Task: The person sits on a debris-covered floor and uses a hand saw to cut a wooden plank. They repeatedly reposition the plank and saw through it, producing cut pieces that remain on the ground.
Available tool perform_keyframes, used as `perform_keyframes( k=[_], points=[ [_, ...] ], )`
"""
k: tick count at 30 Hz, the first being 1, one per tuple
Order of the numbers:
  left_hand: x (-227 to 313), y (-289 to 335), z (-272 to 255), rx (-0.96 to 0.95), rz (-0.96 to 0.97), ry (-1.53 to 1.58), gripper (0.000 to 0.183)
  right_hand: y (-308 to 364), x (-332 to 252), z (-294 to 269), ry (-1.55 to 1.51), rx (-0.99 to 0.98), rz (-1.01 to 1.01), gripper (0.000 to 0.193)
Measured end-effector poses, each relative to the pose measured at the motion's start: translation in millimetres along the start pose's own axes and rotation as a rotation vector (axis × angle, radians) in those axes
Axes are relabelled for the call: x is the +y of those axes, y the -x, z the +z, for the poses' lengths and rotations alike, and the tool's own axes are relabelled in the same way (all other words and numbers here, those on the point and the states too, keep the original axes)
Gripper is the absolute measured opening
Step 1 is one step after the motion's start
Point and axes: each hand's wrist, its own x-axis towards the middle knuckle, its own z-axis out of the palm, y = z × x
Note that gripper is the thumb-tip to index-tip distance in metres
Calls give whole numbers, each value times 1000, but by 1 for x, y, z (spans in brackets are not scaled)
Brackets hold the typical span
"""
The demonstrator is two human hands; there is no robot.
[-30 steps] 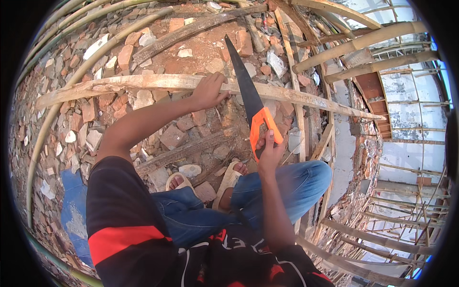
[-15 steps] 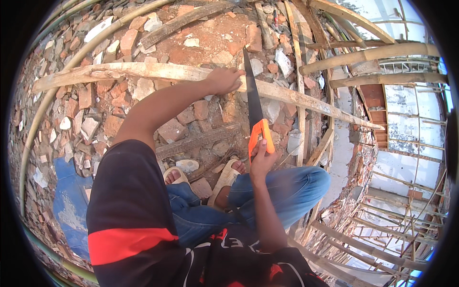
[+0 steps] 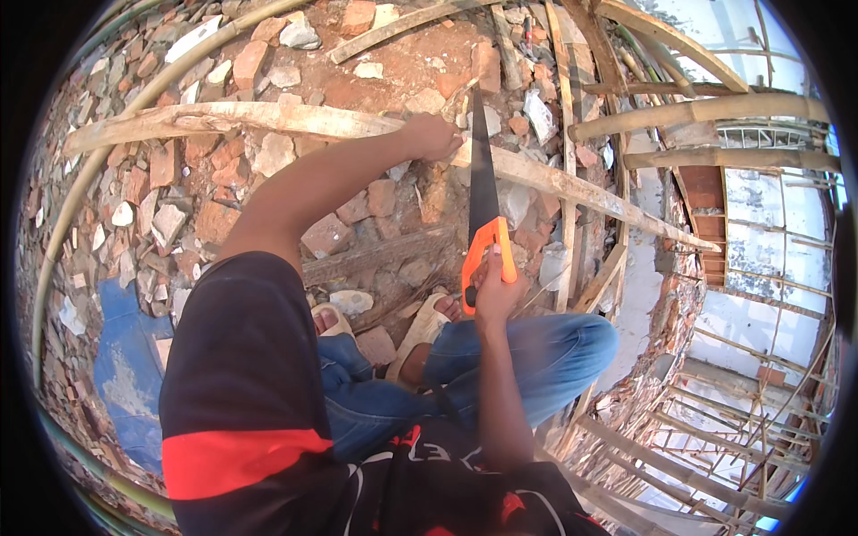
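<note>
No words or numbers can be made out. At 6 o'clock, the shirt carries white lettering across its front; seen steeply from above, its strokes are foreshortened and bent by folds, so the characters cannot be told apart. A small red mark sits just beside it, toward the lettering's 10 o'clock. Lower on the shirt, between 5 and 6 o'clock, is a red patch, its shape too creased to tell whether it is a sign.
</note>
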Motion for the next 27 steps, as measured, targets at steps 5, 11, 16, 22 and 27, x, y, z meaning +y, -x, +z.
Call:
perform_keyframes(
  k=[5,11,16,22,27],
  points=[
    [7,-9,-4,-55,-146,-9,67,-38,-5,23,-30,37,66,33],
    [3,-4,-12,-152,-210,-4,69,13,6,3,14,23,31,35],
    [19,-4,-8,-109,-206,26,69,-73,5,22,15,50,31,25],
    [5,-2,-9,-113,-245,48,67,2,-10,9,21,76,110,25],
    [13,-5,-11,-118,-212,77,64,-66,3,38,104,100,-45,25]
  ],
)
